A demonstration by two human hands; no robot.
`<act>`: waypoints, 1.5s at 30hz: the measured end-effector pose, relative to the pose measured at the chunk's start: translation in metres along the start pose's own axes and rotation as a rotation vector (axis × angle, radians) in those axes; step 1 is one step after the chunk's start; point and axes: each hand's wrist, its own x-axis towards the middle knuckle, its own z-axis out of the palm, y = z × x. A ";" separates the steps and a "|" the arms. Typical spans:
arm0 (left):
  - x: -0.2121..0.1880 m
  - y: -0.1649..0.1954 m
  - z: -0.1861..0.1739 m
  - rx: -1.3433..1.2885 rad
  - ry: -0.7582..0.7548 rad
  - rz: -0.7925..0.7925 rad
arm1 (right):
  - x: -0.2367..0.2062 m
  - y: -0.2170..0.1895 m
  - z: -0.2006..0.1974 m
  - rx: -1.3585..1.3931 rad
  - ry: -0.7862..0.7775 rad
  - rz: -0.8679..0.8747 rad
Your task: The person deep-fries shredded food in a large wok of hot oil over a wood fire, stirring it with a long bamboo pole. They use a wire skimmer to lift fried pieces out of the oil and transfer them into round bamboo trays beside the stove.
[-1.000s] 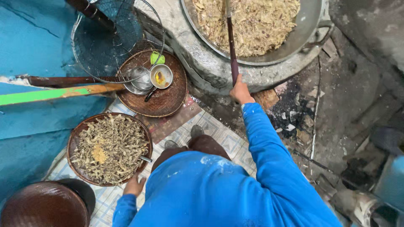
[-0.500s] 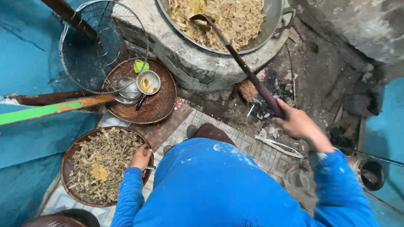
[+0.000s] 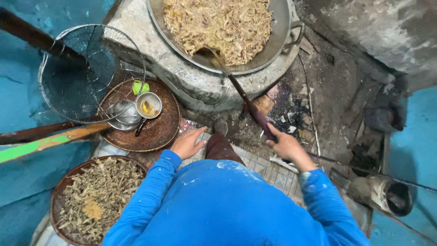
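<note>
Right hand [image 3: 284, 145] fisted round dark spatula handle [image 3: 248, 102]; left hand [image 3: 186, 143] loosely spread, empty, beside woven tray [image 3: 157, 132].

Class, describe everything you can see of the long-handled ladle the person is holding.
The long dark-handled metal ladle runs slanted from the right hand, which grips its dark handle end, up to the large round metal wok. Its grey scoop rests inside the wok's near rim, against the pale shredded food. The handle crosses the wok's edge and the grey stone stove beneath. The left hand does not touch it.
</note>
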 end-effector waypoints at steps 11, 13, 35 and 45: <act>0.168 0.006 0.055 0.045 0.027 -0.362 | 0.300 0.041 -0.070 -0.081 0.249 -0.286; 0.177 0.011 0.064 0.013 0.165 -0.423 | 0.344 0.056 -0.111 -0.132 0.347 -0.351; 0.070 -0.044 0.070 0.208 -0.093 -0.848 | 0.181 0.168 -0.082 -0.015 0.092 -0.023; -0.045 -0.072 0.092 -0.019 -0.049 -0.807 | -0.085 0.208 -0.149 0.359 0.092 0.200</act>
